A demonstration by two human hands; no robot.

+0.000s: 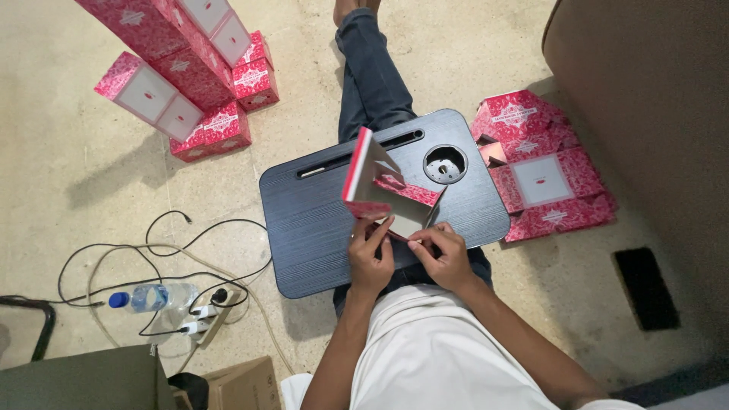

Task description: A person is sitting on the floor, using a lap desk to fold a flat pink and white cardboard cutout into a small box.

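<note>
Both hands, left hand (pixel 370 258) and right hand (pixel 444 254), pinch a half-folded box (pixel 380 186) above the surface (pixel 304 220). Finished boxes (pixel 190 76) stand stacked left; flat blanks (pixel 543 178) wait right.

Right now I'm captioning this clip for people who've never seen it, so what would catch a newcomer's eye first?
First, the half-folded red-and-white carton at the centre, pinched by the left hand and right hand above a dark lap tray resting on the person's legs. Next, the stack of finished red boxes on the floor at upper left, and the pile of flat red cartons to the tray's right.
</note>
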